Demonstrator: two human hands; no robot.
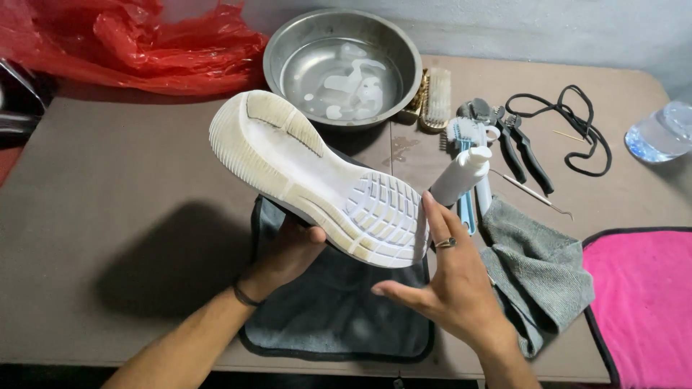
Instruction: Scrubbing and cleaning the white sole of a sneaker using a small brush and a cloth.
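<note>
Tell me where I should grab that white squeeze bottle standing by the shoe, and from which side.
Grip the white bottle around its upper body, coming from the right. It stands roughly upright, and its left side is crowded by the shoe sole, with the right hand in front of its base. The blue brush lies right behind it, so probably close in level rather than from behind.

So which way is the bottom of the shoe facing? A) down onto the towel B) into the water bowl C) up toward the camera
C: the left hand holds the shoe from underneath, so its white ridged sole faces up at the camera, above the dark grey towel and apart from the metal bowl.
</note>
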